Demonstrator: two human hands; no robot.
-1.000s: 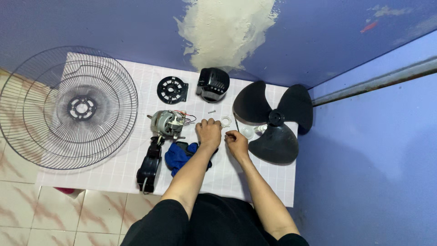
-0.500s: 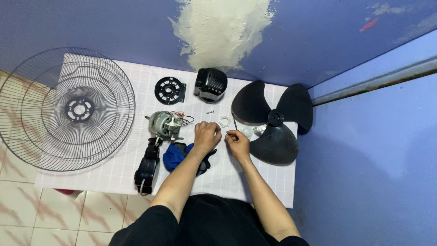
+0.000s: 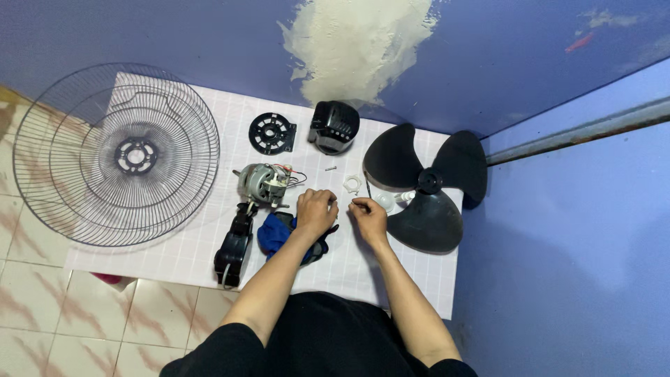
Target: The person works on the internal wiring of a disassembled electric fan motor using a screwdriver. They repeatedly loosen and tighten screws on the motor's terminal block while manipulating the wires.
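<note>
Head view: hands [image 3: 342, 213] just below white ring [image 3: 352, 184].

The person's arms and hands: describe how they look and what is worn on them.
Both forearms are bare from the elbow down. Short black sleeves end near the elbows, part of a black top. The left hand and right hand wear no gloves. No watch, bracelet or ring shows on either wrist or hand at this size, and no markings can be made out on the arms.
</note>
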